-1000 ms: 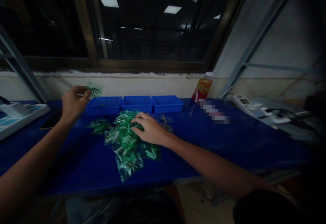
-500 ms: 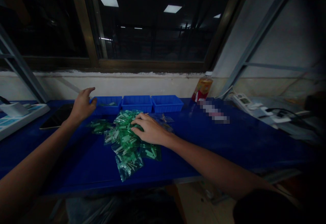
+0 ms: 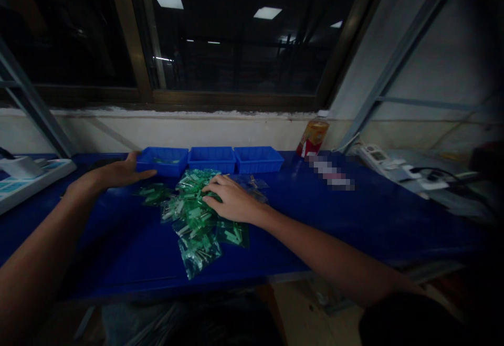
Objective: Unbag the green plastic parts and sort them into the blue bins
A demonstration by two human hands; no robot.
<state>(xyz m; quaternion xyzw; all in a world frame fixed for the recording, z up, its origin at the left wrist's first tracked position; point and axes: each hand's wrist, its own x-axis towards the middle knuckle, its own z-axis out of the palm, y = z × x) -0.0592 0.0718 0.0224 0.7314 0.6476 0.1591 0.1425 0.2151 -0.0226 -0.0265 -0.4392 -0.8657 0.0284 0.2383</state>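
My left hand (image 3: 114, 173) is at the left end of the leftmost blue bin (image 3: 167, 168). Its thumb stretches along the bin's front and its fingers lie by the left side, spread apart; a firm grip cannot be made out. A few small clear-green pieces lie inside that bin. My right hand (image 3: 234, 201) rests on the right side of a heap of small plastic bags (image 3: 192, 215) holding green and pale parts. Its fingers are loosely curved, with thumb and forefinger apart. A smaller bunch of green bags (image 3: 154, 195) lies between the heap and my left hand.
A middle blue bin (image 3: 211, 166) and a right blue bin (image 3: 259, 166) stand in line along the wall. Further right are a drink bottle (image 3: 314, 135) and a blurred-out item (image 3: 331, 173). Power strips (image 3: 31, 180) lie left, with chargers and cables (image 3: 427, 175) at right.
My left hand has come down from above the leftmost bin to its left end, the thumb now in front. My right hand has stayed on the heap of bags.
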